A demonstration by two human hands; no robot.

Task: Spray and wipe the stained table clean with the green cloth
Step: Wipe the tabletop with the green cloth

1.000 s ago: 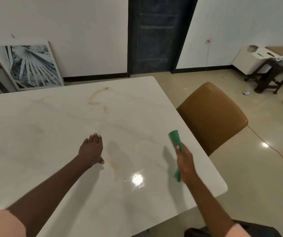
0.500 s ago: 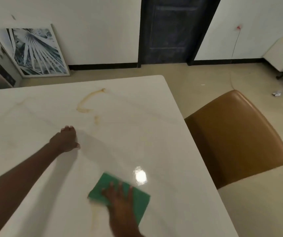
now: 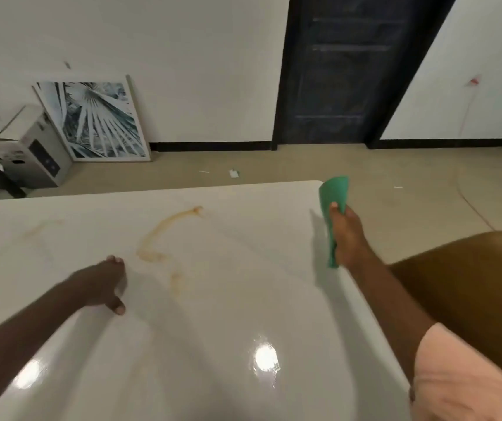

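Note:
The white marble table [image 3: 243, 299] fills the lower view. A curved brown stain [image 3: 158, 235] marks it near the far middle, with a smaller faint smear [image 3: 176, 284] just below. My right hand [image 3: 348, 235] is lifted above the table's far right corner and grips the green cloth [image 3: 333, 196], which stands up folded over the fingers. My left hand [image 3: 105, 284] rests palm down on the table, just left of the stain, holding nothing. No spray bottle is in view.
A tan leather chair [image 3: 468, 287] stands at the table's right side. A framed palm picture [image 3: 97, 123] and a grey box [image 3: 37, 150] lean by the far wall. A dark door [image 3: 343, 71] is beyond the table.
The cloth was flat under my right hand on the near table half a second ago; now it is raised near the far right corner. My left hand stays planted.

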